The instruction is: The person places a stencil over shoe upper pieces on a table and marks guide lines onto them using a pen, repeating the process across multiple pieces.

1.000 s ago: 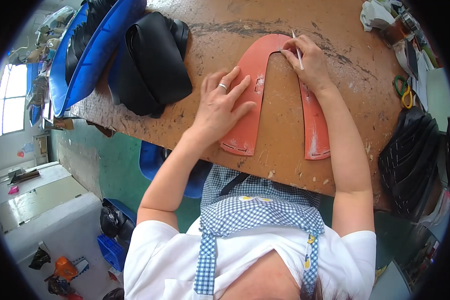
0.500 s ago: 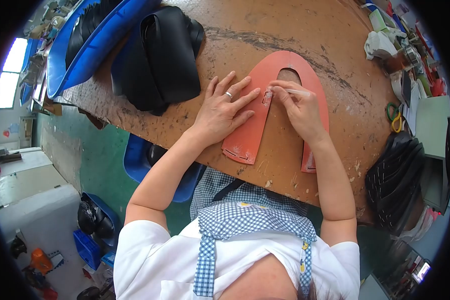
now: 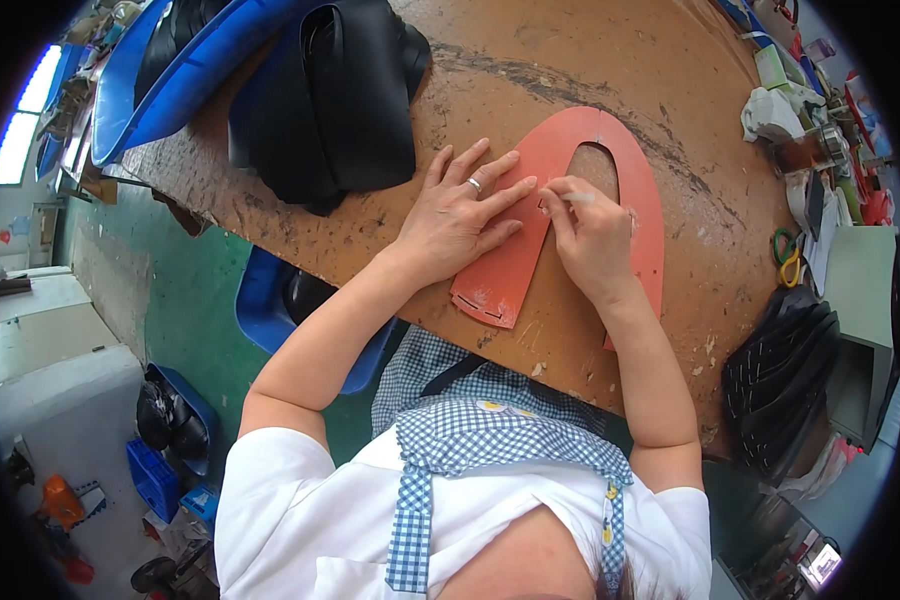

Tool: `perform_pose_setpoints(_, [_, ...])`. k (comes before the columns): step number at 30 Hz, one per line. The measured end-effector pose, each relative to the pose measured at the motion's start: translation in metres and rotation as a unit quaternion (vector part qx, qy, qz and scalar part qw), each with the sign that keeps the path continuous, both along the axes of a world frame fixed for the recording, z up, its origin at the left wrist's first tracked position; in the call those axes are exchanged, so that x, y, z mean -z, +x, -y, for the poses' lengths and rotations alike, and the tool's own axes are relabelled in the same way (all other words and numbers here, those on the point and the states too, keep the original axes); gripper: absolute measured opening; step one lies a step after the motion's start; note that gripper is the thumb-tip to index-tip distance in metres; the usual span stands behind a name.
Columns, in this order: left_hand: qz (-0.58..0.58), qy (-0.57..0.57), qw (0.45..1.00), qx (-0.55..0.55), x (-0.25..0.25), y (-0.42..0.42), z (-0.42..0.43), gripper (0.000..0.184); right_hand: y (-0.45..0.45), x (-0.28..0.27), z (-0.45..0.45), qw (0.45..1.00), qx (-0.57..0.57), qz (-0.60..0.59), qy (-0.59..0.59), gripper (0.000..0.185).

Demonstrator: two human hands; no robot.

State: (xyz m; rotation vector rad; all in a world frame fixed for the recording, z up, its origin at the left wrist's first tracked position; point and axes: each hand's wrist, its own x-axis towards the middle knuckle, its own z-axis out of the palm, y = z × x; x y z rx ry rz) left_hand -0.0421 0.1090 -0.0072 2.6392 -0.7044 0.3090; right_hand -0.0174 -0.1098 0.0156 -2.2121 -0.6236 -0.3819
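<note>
A red U-shaped template (image 3: pixel 630 160) lies flat on the wooden table (image 3: pixel 450 330), its curved end pointing away from me and small slots cut in its left leg. My left hand (image 3: pixel 460 215) rests with spread fingers on the outer edge of that leg, a ring on one finger. Pinched in my right hand (image 3: pixel 592 235) is a thin pale pen (image 3: pixel 577 197), its tip hidden by the fingers at the slot on the inner side of the left leg. The right forearm and hand cover part of the right leg.
Folded black material (image 3: pixel 355 110) and a blue bin (image 3: pixel 195 75) with black pieces stand at the table's back left. On the right are scissors (image 3: pixel 789 258), a stack of black pieces (image 3: pixel 780 380) and a pale green box (image 3: pixel 860 290).
My right hand has moved from the inner curve at the template's top down to the left leg's slot, pen still held. The left hand stays on the left leg. The view has shifted.
</note>
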Motion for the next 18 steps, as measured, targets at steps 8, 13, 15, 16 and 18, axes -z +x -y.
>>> perform_pose_setpoints(8, [0.012,-0.002,1.000,0.000,0.002,0.001,0.000,0.053,-0.005,0.001,0.005,0.987,-0.015,-0.123,0.099,0.007])
perform_pose_setpoints(13, [0.015,-0.003,1.000,0.001,0.002,0.001,-0.001,0.053,-0.004,0.001,0.011,0.986,-0.031,-0.139,0.090,0.008])
perform_pose_setpoints(15, [0.015,-0.003,1.000,0.001,0.004,0.001,0.000,0.053,-0.005,-0.001,0.008,0.977,-0.008,-0.169,0.131,0.009])
perform_pose_setpoints(16, [0.016,-0.003,1.000,0.000,0.005,0.002,0.001,0.052,-0.007,-0.002,0.007,0.982,-0.005,-0.151,0.116,0.009])
perform_pose_setpoints(18, [0.015,-0.004,1.000,-0.001,0.007,0.000,0.000,0.052,-0.016,-0.008,0.005,0.989,-0.004,-0.118,0.089,0.009])
